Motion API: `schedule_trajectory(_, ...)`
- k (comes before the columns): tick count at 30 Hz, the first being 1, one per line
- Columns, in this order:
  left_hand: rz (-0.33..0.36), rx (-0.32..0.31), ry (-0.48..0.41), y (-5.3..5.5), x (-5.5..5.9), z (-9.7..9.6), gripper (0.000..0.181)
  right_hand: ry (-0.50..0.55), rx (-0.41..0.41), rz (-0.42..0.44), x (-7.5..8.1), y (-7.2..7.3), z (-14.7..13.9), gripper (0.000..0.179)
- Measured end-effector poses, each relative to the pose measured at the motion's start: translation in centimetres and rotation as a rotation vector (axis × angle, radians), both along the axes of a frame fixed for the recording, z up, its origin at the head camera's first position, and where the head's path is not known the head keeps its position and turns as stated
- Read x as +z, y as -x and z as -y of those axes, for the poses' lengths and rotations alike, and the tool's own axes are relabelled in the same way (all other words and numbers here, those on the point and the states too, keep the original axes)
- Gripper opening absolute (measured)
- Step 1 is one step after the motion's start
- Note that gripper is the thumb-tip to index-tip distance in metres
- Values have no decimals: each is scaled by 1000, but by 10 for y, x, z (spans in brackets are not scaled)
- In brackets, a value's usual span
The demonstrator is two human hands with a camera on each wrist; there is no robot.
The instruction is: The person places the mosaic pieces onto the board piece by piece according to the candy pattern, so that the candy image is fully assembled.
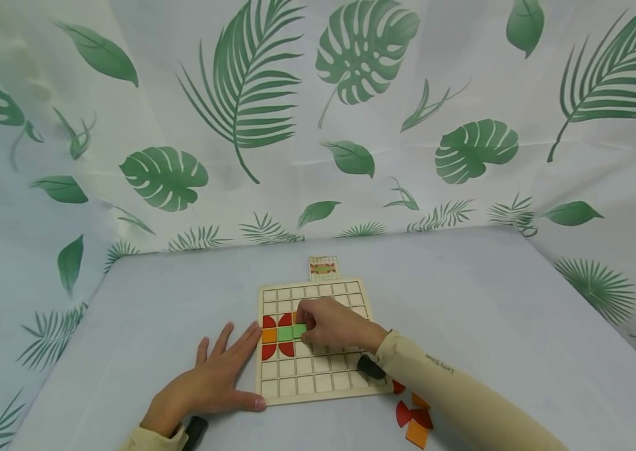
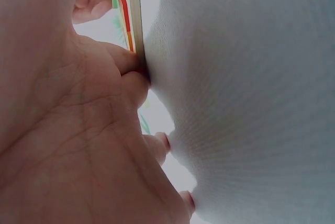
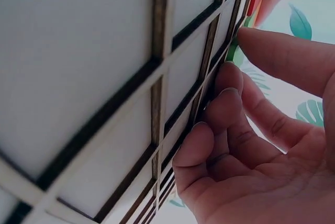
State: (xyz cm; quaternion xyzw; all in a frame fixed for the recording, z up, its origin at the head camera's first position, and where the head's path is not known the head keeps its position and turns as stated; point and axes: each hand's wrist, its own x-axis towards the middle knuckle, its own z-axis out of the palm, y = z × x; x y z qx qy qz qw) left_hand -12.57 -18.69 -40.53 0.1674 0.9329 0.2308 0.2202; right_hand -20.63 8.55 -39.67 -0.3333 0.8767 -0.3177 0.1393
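- Pieces (image 1: 417,433), red and orange, lie loose at near right, just off the board's corner. Thin, stiff-looking, likely light; pinch by the side edges.
- Left hand (image 1: 207,382) at near left: fingers spread, holding nothing, a fingertip touching the board's left rim, thumb at its near-left corner.
- Board (image 1: 322,382), gridded, lies flat, right of the left hand and under the right. Looks wooden: rigid, fairly light, might slide on the smooth cover (image 1: 171,294); rim is the place to hold.
- Red curved pieces (image 1: 286,349), orange square (image 1: 269,336) and green square (image 1: 286,334) sit in cells on the board's left side, between the hands.
- Right hand (image 1: 331,322) over the board's middle, well apart from the left, thumb and fingertips pinching a green tile (image 1: 299,331) just right of the green square. Tile looks hard, light, maybe slippery, not fragile; opposite edges suit a pinch.
- Card (image 1: 324,268) with printed pattern lies by the far rim, beyond both hands. Probably thin; lift by an edge.
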Motion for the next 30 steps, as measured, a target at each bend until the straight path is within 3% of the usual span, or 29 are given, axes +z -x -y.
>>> schedule_trajectory(10,6,16,14,0,1,-3,129,35,42,16,7,-3,-14,13)
schedule_trajectory(19,6,36,26,0,-2,-5,130,144,37,49,19,-12,-53,23)
schedule_trajectory(24,2,35,26,-1,-3,-6,131,173,26,23,25,-18,-72,25)
schedule_trajectory(30,2,29,25,1,-5,-7,131,153,98,33,24,-20,-66,29)
